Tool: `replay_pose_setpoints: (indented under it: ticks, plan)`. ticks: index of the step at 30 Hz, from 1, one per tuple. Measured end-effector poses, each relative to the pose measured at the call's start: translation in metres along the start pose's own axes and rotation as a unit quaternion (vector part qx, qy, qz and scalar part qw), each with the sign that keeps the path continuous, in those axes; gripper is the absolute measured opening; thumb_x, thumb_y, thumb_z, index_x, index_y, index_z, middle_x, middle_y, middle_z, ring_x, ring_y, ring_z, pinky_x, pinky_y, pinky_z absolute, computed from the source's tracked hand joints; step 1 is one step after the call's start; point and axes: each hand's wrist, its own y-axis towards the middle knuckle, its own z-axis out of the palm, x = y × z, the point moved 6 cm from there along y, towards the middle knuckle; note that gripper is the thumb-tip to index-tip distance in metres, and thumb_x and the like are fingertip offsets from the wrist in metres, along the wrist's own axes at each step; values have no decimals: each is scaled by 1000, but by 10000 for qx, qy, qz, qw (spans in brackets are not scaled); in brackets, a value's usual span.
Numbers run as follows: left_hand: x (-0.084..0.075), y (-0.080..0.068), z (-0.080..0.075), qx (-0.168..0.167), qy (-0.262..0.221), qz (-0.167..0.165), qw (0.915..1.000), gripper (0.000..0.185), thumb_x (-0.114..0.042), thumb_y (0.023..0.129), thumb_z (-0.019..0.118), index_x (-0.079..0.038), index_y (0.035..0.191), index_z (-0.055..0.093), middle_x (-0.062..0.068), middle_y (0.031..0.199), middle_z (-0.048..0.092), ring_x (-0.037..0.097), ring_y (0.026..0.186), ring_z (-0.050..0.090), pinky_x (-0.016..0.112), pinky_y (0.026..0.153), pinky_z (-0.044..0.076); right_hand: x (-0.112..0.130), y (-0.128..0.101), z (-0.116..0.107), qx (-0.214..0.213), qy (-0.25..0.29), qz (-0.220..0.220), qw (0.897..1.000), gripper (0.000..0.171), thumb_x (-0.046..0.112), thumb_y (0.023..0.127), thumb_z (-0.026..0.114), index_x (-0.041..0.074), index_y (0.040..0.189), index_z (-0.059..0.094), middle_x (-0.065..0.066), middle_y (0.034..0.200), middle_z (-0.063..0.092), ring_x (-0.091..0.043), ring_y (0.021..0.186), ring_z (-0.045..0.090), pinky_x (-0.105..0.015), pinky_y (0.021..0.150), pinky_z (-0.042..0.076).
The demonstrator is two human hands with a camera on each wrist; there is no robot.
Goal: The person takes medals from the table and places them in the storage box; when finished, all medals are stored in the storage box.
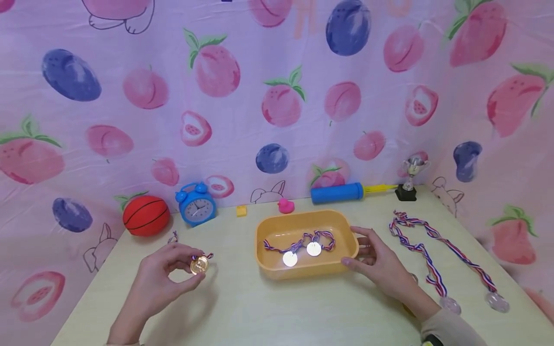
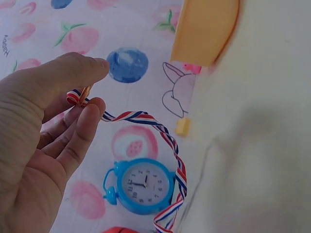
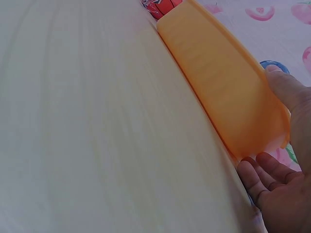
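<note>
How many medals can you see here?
5: one gold medal pinched in the left hand, two in the orange tray, two on the table right.

A pale yellow table (image 1: 268,307) carries an orange tray (image 1: 303,271) at its middle. Along the back edge lie a basketball (image 1: 145,216), a blue alarm clock (image 1: 195,203), a small yellow block (image 1: 241,210), a pink duck (image 1: 285,205), a blue pump (image 1: 342,192) and a small trophy (image 1: 411,179). Two ribboned medals (image 1: 437,259) lie at the right.

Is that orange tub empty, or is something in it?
Not empty. The tub holds two medals with striped ribbons lying on its floor.
</note>
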Motion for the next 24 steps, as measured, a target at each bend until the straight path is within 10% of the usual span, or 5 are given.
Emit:
replay_pose_setpoints:
  ticks: [24]
  plan:
    - [-30,62,38,300,-99,382,9988,49,2,75,102,-10,119,82,-1,115,76,13,90,76,24,87,65,-2,2,1,3,-19,80,10000,87,42,98,87,32,170,38,-13,150,62,-27,127,69,-32,99,63]
